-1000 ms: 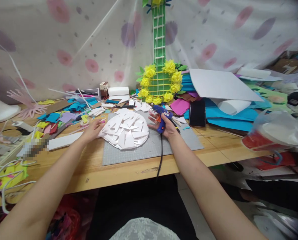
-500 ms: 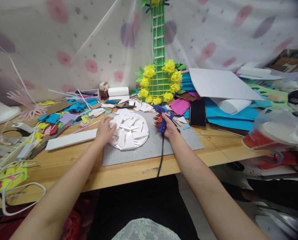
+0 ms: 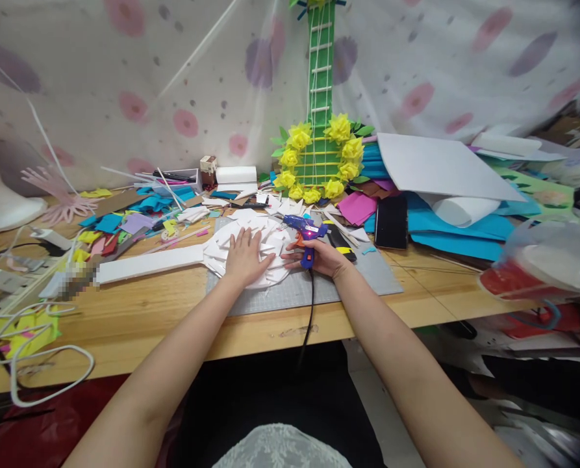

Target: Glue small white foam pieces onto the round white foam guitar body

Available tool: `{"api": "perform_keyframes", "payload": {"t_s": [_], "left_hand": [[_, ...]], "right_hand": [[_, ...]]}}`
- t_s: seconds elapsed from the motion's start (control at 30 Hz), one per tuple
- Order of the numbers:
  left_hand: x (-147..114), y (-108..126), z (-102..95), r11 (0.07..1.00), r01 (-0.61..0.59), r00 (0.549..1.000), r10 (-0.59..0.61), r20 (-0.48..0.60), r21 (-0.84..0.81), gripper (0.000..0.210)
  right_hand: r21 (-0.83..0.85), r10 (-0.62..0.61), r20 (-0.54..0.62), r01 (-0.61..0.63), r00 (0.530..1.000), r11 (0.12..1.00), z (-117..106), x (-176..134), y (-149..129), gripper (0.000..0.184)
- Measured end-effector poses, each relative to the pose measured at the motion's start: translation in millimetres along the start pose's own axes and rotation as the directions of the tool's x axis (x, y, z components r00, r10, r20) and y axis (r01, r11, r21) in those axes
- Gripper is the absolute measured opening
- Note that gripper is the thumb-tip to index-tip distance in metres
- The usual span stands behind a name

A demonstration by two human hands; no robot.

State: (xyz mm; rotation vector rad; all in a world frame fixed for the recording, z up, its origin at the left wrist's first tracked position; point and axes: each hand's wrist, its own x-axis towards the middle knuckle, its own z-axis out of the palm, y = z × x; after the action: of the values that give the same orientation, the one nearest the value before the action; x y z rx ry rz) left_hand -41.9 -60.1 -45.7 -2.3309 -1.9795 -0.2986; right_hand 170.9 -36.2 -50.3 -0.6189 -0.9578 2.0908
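My left hand point(image 3: 244, 260) lies with fingers spread on a round white foam-board disc point(image 3: 217, 246) covered in loose-looking white cut pieces. A long white strip point(image 3: 151, 265) runs left from the disc's edge. In my right hand point(image 3: 327, 259) is a blue hot glue gun point(image 3: 302, 225), its nozzle pointing left over the right side of the disc. A black cord point(image 3: 310, 312) hangs from its handle past the table edge. Under the disc is a grey cutting mat point(image 3: 375, 276). Yellow-and-black pliers point(image 3: 341, 240) lie partly behind the glue gun.
A green paper guitar point(image 3: 321, 104) with yellow flowers stands at the back. Blue sheets point(image 3: 455, 229), a white board point(image 3: 445, 166) and a phone point(image 3: 391, 222) lie right. A bagged red cup point(image 3: 506, 276) sits at the right edge. Coloured scraps point(image 3: 138, 222) and white cables point(image 3: 50, 354) lie left.
My left hand has moved right from the disc's left edge onto its middle. The glue gun has shifted slightly left, closer to the disc. The camera view has shifted a little.
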Motion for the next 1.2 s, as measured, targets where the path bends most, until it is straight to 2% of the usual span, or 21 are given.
{"api": "perform_keyframes", "payload": {"t_s": [0.27, 0.5, 0.73, 0.93, 1.07, 1.2], "left_hand": [[6.8, -1.9, -0.9, 0.999, 0.032, 0.999, -0.032, 0.009, -0.006, 0.071], [6.8, -1.4, -1.1, 1.000, 0.028, 0.999, -0.028, 0.034, -0.001, 0.073], [10.2, -2.1, -0.3, 1.000, 0.022, 0.997, -0.023, 0.078, 0.009, 0.075], [10.1, -2.8, 3.4, 1.000, 0.010, 0.998, -0.012, 0.065, 0.026, 0.076], [8.7, -2.4, 4.3, 1.000, 0.008, 0.999, -0.009, 0.049, 0.025, 0.075], [8.3, -2.0, 3.9, 1.000, 0.012, 0.999, -0.014, 0.050, 0.026, 0.075]], "right_hand": [[-0.016, -0.033, -0.121, 0.031, 0.992, 0.999, 5.7, 10.2, 3.1, 0.014], [-0.154, -0.127, -0.285, 0.086, 0.950, 0.984, 8.3, 12.6, 7.9, 0.019], [-0.319, -0.202, -0.311, 0.098, 0.929, 0.943, 15.0, 15.0, 15.0, 0.019], [-0.377, -0.201, -0.355, 0.057, 0.913, 0.924, 15.3, 17.3, 19.4, 0.014], [-0.435, -0.259, -0.340, 0.093, 0.904, 0.896, 17.1, 15.8, 22.8, 0.009], [-0.443, -0.282, -0.349, 0.108, 0.894, 0.890, 19.5, 14.6, 24.1, 0.012]]}}
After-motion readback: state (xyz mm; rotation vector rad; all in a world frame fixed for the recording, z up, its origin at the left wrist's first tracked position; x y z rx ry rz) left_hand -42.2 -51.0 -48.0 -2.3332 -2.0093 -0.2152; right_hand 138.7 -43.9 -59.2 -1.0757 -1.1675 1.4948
